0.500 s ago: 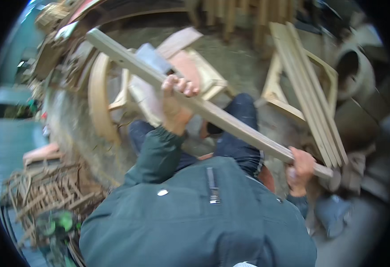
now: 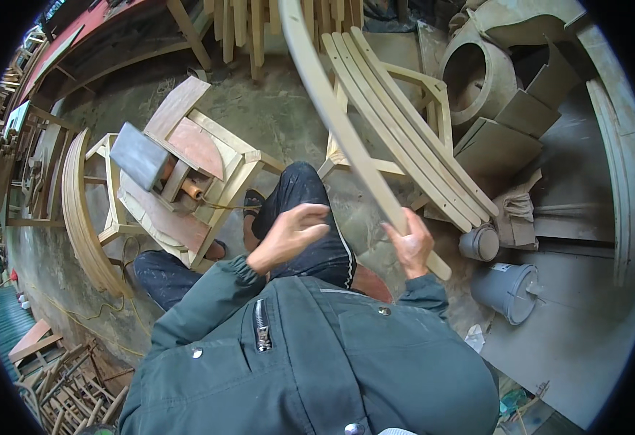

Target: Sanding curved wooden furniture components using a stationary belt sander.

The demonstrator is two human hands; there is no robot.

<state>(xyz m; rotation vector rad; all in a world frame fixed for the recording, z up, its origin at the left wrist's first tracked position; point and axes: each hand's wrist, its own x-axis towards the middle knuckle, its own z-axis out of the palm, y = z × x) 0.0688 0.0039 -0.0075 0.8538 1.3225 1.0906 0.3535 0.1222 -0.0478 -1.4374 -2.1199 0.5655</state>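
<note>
My right hand [image 2: 413,246] is closed around a long, gently curved wooden slat [image 2: 343,138] near its lower end. The slat slants up and away to the top of the view, where its far end is cut off. My left hand [image 2: 293,233] hangs over my lap, off the slat, fingers stretched and nothing in it. Three similar slats [image 2: 404,130] lie side by side across a wooden frame [image 2: 444,119], right of the held one. Ahead on the left, a grey box-shaped device [image 2: 140,156] with an orange part rests on a wooden stand [image 2: 234,174].
Curved wooden pieces [image 2: 85,217] stand left of the wooden stand. A grey bucket [image 2: 506,290] and a smaller can [image 2: 479,243] are at my right. Beyond them sits a large round hollow form [image 2: 477,80]. Scrap wood [image 2: 71,388] is heaped at lower left; a yellow cord [image 2: 100,312] crosses the floor.
My left hand has let go of the slat and opened. The slat, still in my right hand, has swung from a leftward slant to a steeper one. The view has shifted.
</note>
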